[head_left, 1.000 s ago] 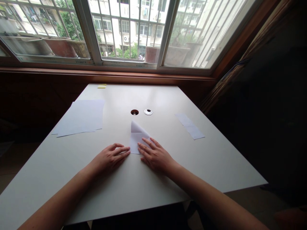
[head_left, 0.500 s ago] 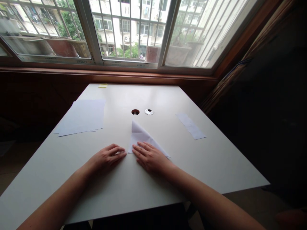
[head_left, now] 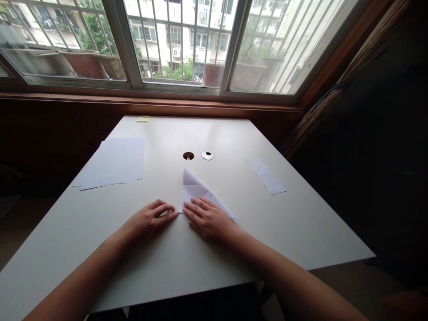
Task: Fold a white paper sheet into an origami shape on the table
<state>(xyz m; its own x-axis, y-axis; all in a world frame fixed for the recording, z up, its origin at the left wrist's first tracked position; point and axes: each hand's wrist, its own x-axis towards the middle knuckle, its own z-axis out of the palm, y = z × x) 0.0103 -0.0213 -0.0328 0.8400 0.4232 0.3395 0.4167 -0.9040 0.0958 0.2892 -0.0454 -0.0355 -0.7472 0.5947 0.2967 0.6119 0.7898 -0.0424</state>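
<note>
A white sheet folded into a triangle (head_left: 195, 191) lies on the white table (head_left: 214, 249), its point toward the window. My right hand (head_left: 209, 219) lies flat on its near edge, fingers stretched out and pressing the paper down. My left hand (head_left: 150, 219) rests on the table just left of the paper's near corner, fingers loosely bent, fingertips close to that corner; whether they touch it is unclear.
A stack of white sheets (head_left: 112, 162) lies at the left. A narrow paper strip (head_left: 265, 175) lies at the right. A cable hole (head_left: 188, 155) and its round cap (head_left: 207, 155) sit mid-table. Yellow sticky notes (head_left: 142, 119) lie by the far edge under the window.
My right hand slid left along the paper's near edge, uncovering the right corner of the triangle. My left hand drew back slightly to the left.
</note>
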